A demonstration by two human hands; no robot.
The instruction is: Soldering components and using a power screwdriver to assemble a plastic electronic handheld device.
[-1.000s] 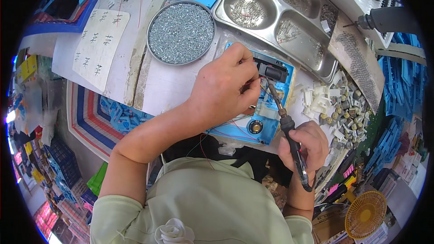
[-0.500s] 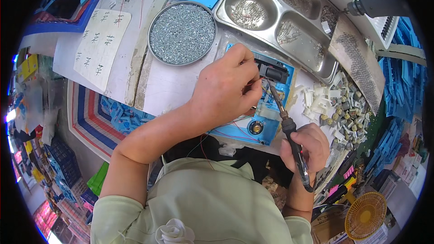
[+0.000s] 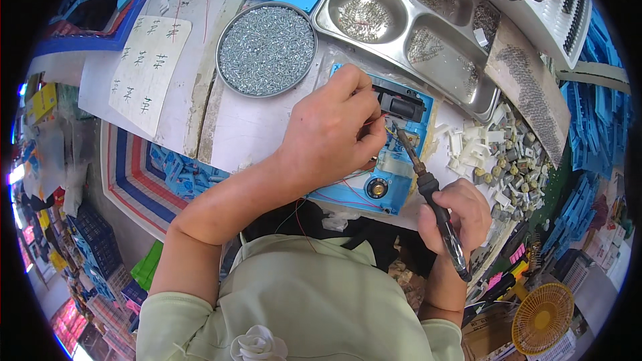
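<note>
Blue plastic housing (image 3: 394,160) flat on bench, pinned under left hand (image 3: 334,134); fingers pinched together on thin red wire (image 3: 374,120). Right hand (image 3: 455,217) clamped round soldering iron (image 3: 428,187), tip angled down just beside the pinch. Risks: hot tip close to fingertips, slip could burn skin or melt plastic; springy wire could pop off joint. Round tin of shiny screws (image 3: 267,50) beyond grip.

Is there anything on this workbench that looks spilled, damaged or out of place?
Mostly no. Only the white and grey small parts lie in a loose heap on the bench, right of the blue housing, not in the steel tray.
</note>
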